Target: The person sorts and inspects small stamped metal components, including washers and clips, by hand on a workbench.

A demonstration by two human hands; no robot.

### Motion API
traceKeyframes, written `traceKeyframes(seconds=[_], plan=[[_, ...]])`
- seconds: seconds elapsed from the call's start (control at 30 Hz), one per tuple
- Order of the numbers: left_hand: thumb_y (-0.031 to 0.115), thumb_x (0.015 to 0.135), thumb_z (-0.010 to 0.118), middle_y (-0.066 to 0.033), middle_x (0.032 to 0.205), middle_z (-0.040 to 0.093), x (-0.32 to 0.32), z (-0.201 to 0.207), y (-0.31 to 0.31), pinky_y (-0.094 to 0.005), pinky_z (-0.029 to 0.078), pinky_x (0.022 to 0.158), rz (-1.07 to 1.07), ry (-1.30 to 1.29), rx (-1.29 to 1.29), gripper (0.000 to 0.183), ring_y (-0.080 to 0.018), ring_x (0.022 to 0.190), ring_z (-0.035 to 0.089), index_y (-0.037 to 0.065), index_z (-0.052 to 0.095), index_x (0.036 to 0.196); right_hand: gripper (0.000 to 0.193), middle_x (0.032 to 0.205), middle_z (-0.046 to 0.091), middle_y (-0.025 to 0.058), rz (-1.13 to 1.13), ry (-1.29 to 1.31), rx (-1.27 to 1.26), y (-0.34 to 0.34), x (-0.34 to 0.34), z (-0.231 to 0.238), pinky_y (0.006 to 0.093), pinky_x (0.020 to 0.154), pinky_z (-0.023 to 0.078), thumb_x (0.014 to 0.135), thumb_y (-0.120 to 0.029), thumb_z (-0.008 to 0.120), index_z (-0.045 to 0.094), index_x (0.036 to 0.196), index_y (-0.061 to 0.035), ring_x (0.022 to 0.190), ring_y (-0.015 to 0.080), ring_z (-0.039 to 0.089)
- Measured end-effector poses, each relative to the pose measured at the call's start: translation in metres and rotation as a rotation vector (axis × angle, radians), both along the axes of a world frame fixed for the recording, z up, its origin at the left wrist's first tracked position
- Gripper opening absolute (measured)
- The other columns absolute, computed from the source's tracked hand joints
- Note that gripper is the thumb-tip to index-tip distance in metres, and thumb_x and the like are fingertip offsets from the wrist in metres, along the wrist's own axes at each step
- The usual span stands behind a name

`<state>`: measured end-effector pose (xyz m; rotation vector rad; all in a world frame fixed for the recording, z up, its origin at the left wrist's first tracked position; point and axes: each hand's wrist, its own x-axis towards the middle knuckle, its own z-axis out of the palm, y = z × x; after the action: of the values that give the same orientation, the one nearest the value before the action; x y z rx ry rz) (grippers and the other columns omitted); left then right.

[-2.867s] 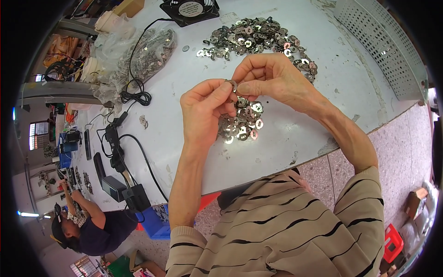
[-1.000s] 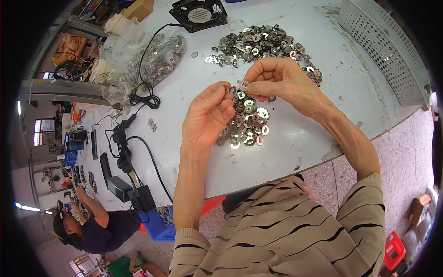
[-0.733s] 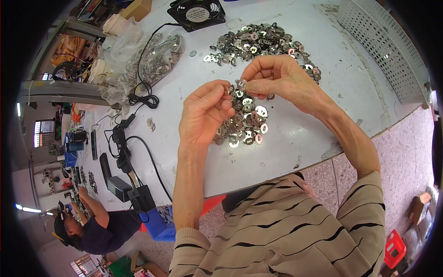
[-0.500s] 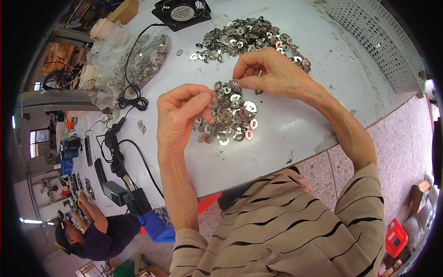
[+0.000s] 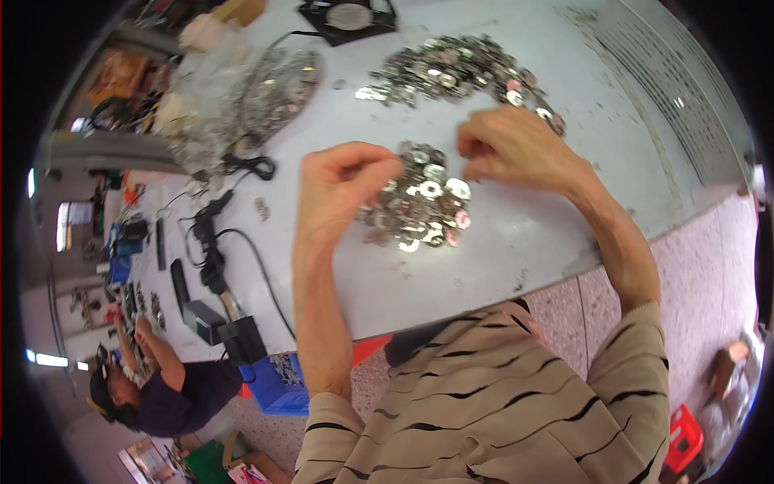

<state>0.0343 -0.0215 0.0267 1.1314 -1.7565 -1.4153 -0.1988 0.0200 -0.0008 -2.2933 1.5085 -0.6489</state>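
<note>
At the bottom of the frame, the person's striped shirt (image 5: 484,395) cuts across part of the table's (image 5: 403,294) near edge, which slants up toward the right with bare floor (image 5: 564,339) beyond it. In the middle, the left hand (image 5: 332,189) brings thumb and forefinger together at the tips beside the small pile (image 5: 423,198) of metal discs, covering some of its left side; blur keeps me from telling whether a disc sits in that pinch. The right hand (image 5: 520,149) hovers right of the pile, its fingers curled; I cannot tell whether thumb and forefinger meet or hold anything. The discs' outlines smear into glare. Open tabletop lies below the pile and right of the right hand, as far as the perforated basket (image 5: 685,89), which is cut off at the top. Above the hands, the large pile (image 5: 468,68) spreads, its lower right end close to the right hand. At upper left, clear plastic half veils the bag's (image 5: 278,101) contents, and a cord (image 5: 262,274) curves down the table's left side. At the top edge, the fan (image 5: 347,18) is cut off.
</note>
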Motion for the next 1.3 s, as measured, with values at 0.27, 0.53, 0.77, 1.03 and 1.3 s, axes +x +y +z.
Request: traceKeyframes(seconds=[0.27,0.53,0.77,1.03,1.3], plan=[[0.004,0.075,0.068,-0.0010,0.064,0.062,0.002,-0.014,0.005,-0.0176,0.040,0.046,0.018,0.074,0.021,0.008,-0.0034,0.050,0.050,-0.002,0.068,0.081,0.008,0.075,0.058,0.0138,-0.060,-0.013,0.038,0.016,0.017,0.007,0.0413,0.065,0.043,0.067,-0.005,0.063,0.059,0.073,-0.0011,0.071,0.0322,0.057],[0.002,0.076,0.067,-0.0016,0.069,0.063,-0.006,-0.011,0.016,-0.0168,0.041,0.052,-0.028,0.133,-0.059,0.012,-0.0032,0.059,0.054,-0.004,0.066,0.086,0.010,0.074,0.062,0.0136,-0.153,-0.157,0.027,0.014,0.008,0.013,0.0350,0.061,0.045,0.069,0.000,0.061,0.061,0.078,0.0020,0.064,0.0278,0.059],[0.002,0.069,0.069,-0.0026,0.071,0.059,-0.024,-0.027,0.021,-0.0214,0.042,0.052,-0.007,0.121,-0.168,0.018,-0.0057,0.057,0.051,-0.001,0.066,0.086,0.009,0.077,0.062,0.0049,-0.139,-1.046,0.325,0.011,0.016,0.015,0.0233,0.062,0.047,0.081,-0.001,0.060,0.060,0.088,0.0037,0.068,0.0104,0.057],[-0.006,0.077,0.065,-0.0030,0.075,0.062,-0.025,-0.015,0.022,-0.0193,0.048,0.060,-0.003,0.259,-0.092,0.008,-0.0078,0.068,0.058,-0.005,0.065,0.085,0.012,0.079,0.064,0.0068,-0.106,-1.161,0.364,0.005,0.027,0.012,0.0227,0.067,0.051,0.081,-0.004,0.060,0.062,0.091,0.0031,0.071,0.0106,0.061],[-0.004,0.077,0.066,-0.0047,0.077,0.063,-0.027,-0.014,0.032,-0.0205,0.049,0.061,0.007,0.225,-0.114,0.010,-0.0087,0.068,0.059,-0.005,0.065,0.087,0.009,0.076,0.063,0.0067,-0.045,-1.107,0.305,0.010,0.027,0.003,0.0229,0.065,0.050,0.080,0.001,0.057,0.062,0.088,0.0036,0.068,0.0100,0.060]])
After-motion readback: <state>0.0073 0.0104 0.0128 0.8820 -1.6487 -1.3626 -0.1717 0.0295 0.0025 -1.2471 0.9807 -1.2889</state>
